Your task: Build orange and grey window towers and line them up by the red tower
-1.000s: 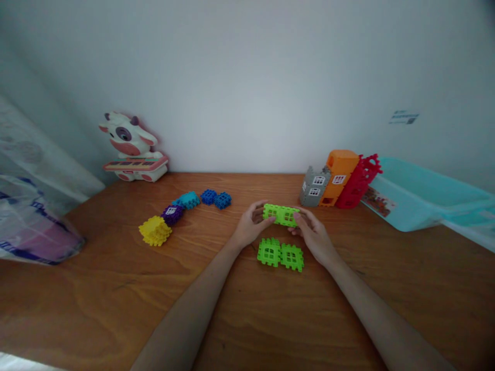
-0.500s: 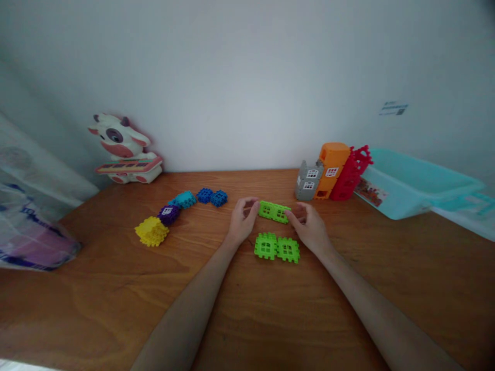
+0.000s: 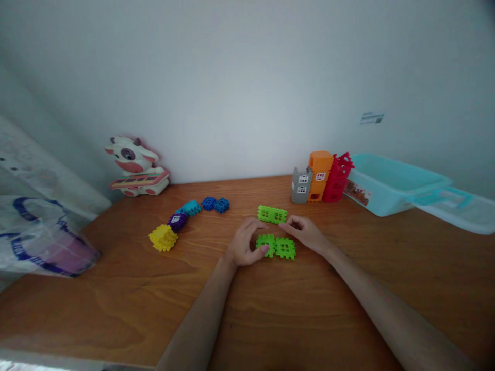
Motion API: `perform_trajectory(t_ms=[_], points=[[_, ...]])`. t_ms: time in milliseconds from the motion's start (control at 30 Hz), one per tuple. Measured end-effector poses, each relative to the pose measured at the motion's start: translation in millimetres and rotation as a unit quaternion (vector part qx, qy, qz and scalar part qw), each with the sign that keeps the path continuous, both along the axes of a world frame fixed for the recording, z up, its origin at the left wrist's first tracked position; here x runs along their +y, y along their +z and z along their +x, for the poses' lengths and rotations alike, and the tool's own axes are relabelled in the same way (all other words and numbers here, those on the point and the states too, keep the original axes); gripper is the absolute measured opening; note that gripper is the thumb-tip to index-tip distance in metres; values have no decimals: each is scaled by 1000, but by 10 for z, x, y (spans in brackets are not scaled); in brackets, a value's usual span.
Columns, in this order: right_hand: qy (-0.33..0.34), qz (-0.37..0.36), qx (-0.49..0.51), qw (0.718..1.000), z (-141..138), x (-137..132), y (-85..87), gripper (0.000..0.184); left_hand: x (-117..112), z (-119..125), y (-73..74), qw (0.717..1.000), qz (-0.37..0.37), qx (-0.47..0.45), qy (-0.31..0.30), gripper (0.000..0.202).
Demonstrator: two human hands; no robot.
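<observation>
Two joined lime-green building panels with window cutouts (image 3: 285, 248) lie flat on the wooden table. My left hand (image 3: 244, 242) is open at their left end, its thumb over the edge of the left panel and its fingers arched beyond it. Farther back rests a second joined green pair (image 3: 272, 214), tilted toward me. Bent but parted, the fingers of my right hand (image 3: 309, 234) hover by the near right corner of that back pair. Whether a fingertip touches it I cannot tell.
Grey (image 3: 301, 184), orange (image 3: 320, 175) and red (image 3: 337, 178) block towers stand back right, beside a turquoise bin (image 3: 394, 198). Yellow (image 3: 163, 238), purple (image 3: 177, 221), light-blue (image 3: 191, 208) and dark-blue blocks (image 3: 221, 205) curve leftward. A cow keyboard toy (image 3: 135, 167) and plastic bag (image 3: 58, 247) sit left.
Both hands have come away from the back green pair toward me. My left hand now reaches the near pair with its thumb. The whole view has shifted slightly.
</observation>
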State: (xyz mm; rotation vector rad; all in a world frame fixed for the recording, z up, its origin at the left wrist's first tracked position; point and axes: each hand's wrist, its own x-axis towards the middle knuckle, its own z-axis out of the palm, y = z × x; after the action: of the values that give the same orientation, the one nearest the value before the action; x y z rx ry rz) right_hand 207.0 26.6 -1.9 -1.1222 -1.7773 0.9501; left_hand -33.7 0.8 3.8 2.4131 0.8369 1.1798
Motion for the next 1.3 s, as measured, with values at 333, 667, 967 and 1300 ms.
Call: perform_trajectory(t_ms=[333,667,967,1300], points=[[115,51,-105,987,169,-269,57,65,-22,-12,51,987,-4,158,9,50],[116,84,-160,977,184,-297,73,53,15,-37,13,992,-29,118,25,48],[112,61,-168,978,158,-317,169,50,8,-38,34,994,-19,111,11,49],[84,79,-141,983,193,-294,104,48,11,-51,35,998,-23,61,-15,47]])
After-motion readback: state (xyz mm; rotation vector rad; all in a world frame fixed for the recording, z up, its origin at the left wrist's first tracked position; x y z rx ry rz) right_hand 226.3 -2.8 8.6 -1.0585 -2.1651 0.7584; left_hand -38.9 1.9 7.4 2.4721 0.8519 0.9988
